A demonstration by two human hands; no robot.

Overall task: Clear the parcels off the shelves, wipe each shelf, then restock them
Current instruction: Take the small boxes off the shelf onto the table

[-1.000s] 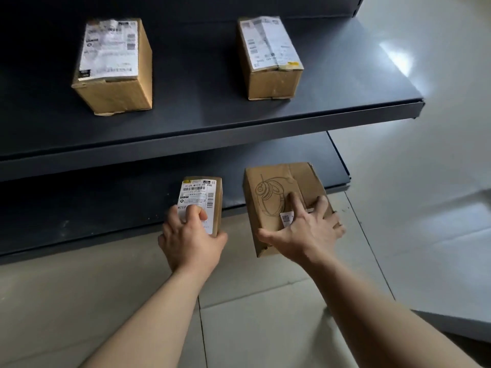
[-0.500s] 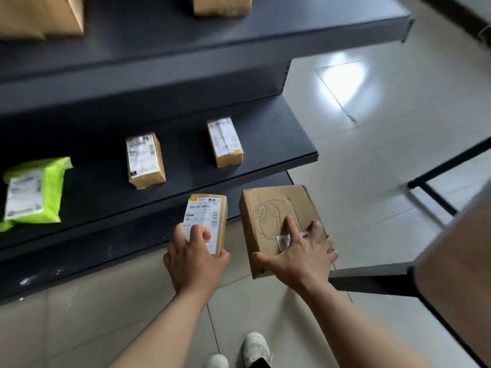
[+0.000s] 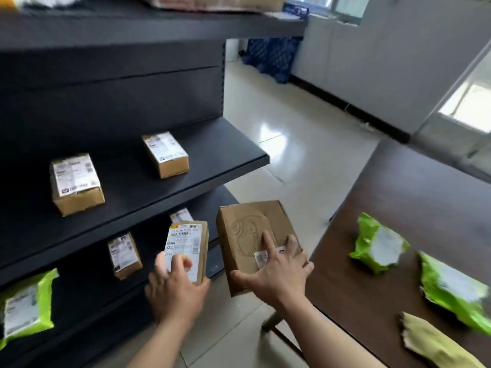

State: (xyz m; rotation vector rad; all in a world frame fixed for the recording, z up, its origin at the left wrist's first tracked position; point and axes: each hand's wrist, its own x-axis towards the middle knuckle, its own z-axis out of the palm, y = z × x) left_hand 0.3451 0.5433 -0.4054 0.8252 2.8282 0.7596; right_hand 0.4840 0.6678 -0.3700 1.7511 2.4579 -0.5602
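My left hand (image 3: pixel 176 290) grips a small cardboard box with a white barcode label (image 3: pixel 190 248). My right hand (image 3: pixel 279 269) holds a larger brown box with an embossed drawing (image 3: pixel 247 229); its fingers spread over the top. Both boxes hang in the air in front of the dark shelf unit (image 3: pixel 159 192). Two labelled cardboard parcels (image 3: pixel 75 183) (image 3: pixel 166 154) rest on the middle shelf. Lower down sit two small boxes (image 3: pixel 123 254) (image 3: pixel 182 215) and a green mailer bag (image 3: pixel 25 306).
A dark wooden table (image 3: pixel 398 213) stands to the right with two green mailer bags (image 3: pixel 378 244) (image 3: pixel 454 288) and a yellowish padded envelope (image 3: pixel 438 343) on it. A blue crate (image 3: pixel 273 57) stands by the far wall. Pale tiled floor lies between shelf and table.
My view has swung up and to the right, bringing the table and its bags into sight. Both hands have kept their boxes and lifted them away from the lower shelves.
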